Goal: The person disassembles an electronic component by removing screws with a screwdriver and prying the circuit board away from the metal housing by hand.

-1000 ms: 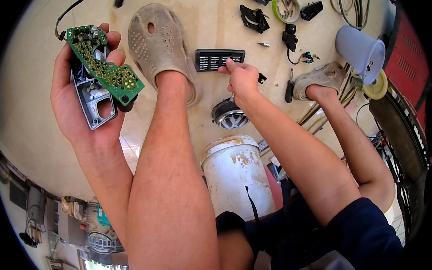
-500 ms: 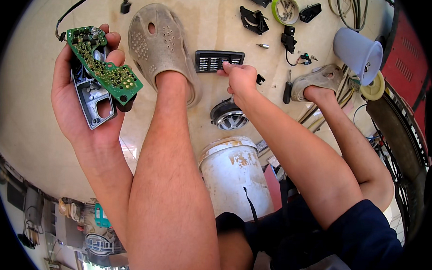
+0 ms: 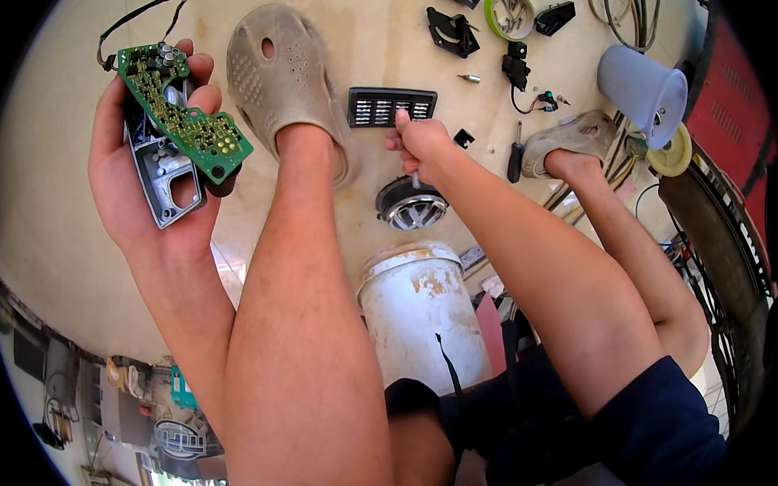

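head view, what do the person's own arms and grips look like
The left grip and right grip are bare: no glove, ring or watch shows. The left forearm and right forearm are uncovered, without visible markings. Navy cloth borders the right arm higher up; sleeve or shorts, I can't tell.

- Two hands [image 3: 424, 147]
- One green circuit board [image 3: 179, 117]
- One grey metal housing [image 3: 156, 161]
- One flat black case [image 3: 363, 108]
- Two clogs [image 3: 303, 100]
- One black-handled screwdriver [image 3: 515, 161]
- One round chrome-faced part [image 3: 415, 215]
- One white bucket [image 3: 422, 319]
- One pale-blue tub [image 3: 636, 89]
- One green ring [image 3: 490, 15]
- Metal pieces [image 3: 511, 18] inside it, too small to count
- One pale-yellow disc [image 3: 670, 156]
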{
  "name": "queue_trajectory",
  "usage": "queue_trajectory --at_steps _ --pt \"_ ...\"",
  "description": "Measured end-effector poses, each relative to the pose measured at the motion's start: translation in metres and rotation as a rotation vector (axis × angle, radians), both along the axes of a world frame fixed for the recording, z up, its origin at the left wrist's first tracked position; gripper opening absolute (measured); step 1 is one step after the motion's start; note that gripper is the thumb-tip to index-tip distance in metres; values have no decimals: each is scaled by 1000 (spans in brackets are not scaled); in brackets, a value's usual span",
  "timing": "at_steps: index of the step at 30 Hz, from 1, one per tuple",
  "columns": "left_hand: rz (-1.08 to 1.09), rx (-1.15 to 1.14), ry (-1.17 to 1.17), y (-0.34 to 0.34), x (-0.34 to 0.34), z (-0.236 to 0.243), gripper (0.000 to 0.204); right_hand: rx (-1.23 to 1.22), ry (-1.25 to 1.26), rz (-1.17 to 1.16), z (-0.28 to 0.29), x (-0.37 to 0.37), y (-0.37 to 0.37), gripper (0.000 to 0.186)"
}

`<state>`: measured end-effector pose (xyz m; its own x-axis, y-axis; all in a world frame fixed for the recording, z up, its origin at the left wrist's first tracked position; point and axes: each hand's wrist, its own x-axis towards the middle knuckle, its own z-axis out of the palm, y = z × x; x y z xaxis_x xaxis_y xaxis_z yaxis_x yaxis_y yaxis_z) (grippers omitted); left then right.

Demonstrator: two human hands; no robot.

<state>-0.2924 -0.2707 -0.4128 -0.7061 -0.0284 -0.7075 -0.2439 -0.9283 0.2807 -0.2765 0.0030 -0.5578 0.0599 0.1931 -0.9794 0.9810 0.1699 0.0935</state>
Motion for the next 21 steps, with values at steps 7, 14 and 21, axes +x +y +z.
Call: queue_trajectory --at_steps 7,14,21 --pt "-74 -13 31 -3 1 3 49 -235 11 -399 30 6 38 14" --pt "-29 -7 -17 3 -2 0 44 -222 99 -737 33 -2 33 16" --pt "-52 41 0 -3 4 -5 46 -140 242 -742 24 -17 19 12"
